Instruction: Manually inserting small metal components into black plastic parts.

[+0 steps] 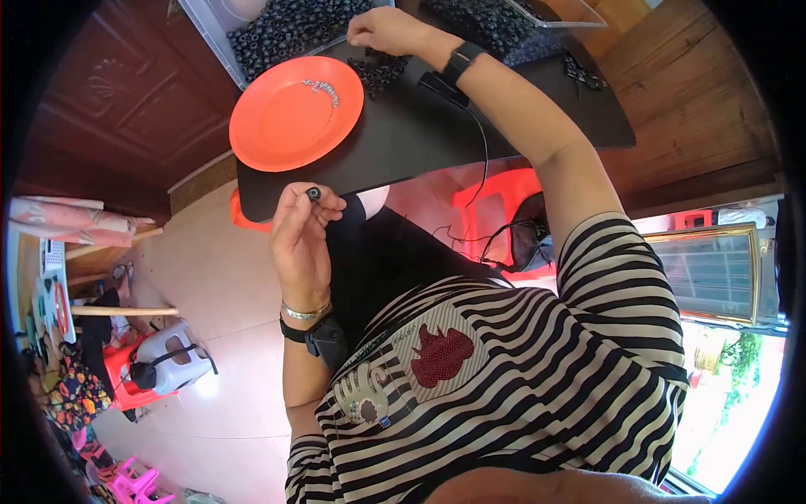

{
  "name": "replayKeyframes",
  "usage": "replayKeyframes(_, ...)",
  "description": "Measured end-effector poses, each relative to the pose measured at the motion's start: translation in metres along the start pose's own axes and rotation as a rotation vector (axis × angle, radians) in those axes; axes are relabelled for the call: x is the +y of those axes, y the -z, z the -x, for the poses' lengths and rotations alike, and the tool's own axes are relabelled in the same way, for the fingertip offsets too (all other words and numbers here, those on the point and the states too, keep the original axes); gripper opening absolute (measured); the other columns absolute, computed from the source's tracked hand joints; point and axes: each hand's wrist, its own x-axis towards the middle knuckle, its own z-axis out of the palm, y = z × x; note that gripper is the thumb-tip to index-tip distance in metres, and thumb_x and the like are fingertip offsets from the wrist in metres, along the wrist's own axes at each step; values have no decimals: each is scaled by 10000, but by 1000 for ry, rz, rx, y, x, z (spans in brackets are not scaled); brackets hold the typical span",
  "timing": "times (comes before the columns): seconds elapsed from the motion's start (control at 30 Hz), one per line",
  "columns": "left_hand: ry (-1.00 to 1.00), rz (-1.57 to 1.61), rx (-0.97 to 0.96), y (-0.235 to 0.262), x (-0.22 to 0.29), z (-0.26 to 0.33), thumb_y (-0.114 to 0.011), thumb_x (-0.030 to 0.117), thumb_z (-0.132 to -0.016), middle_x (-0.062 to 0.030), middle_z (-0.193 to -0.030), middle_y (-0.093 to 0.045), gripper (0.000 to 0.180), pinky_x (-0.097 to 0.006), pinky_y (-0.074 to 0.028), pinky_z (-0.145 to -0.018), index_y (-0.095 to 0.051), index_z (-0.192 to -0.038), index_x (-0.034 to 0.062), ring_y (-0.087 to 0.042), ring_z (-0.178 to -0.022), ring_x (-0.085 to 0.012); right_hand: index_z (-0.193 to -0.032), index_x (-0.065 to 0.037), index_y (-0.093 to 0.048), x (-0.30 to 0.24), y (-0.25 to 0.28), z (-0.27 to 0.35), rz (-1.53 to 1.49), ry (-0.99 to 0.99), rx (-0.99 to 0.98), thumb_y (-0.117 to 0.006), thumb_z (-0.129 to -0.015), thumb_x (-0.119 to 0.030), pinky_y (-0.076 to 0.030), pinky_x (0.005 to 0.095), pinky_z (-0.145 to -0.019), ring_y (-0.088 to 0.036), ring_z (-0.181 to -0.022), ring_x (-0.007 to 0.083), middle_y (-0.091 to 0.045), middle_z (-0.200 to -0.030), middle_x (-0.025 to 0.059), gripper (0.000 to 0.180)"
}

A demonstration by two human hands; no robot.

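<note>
My left hand [304,239] is raised in front of the table edge, fingers pinched round a small black ring-like part [314,193] with a hole in its middle. Just beyond it lies an orange-red plate [269,139], with a curved row of small silvery pieces [326,91] on it. My right hand [386,32] hovers at the far side of the table, beside a clear bin [220,42] full of small black parts [281,38]. Its fingers are closed together; whatever they hold is too small to make out. Below that hand, loose black parts [378,71] are scattered on the dark tabletop.
A second clear container [579,15] with black parts stands at the far right of the dark table [537,109]. A black cable [485,143] hangs over the table edge. Under it is a red stool [470,210] with a dark bag [531,231].
</note>
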Motion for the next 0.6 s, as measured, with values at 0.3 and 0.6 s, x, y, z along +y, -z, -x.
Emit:
replayKeyframes(0.3,-54,41,-64,-16,18,-9,-475,206,-920,-107,-889,-573,205,-295,-429,-766,-512,-956,8,-571,-845,-200,-977,-24,-635,-90,66,55,-1452,50,-148,-635,-863,-122,-481,235,-737,-579,-802,80,-633,-889,11,150)
replayKeyframes(0.6,-137,62,-100,-29,26,-11,-446,199,-936,-103,-882,-570,202,-301,-431,-776,-515,-958,11,-572,-852,-205,-981,-42,-635,-132,79,76,-1489,113,-232,-658,-853,-149,-464,212,-730,-548,-761,57,-619,-855,-2,169)
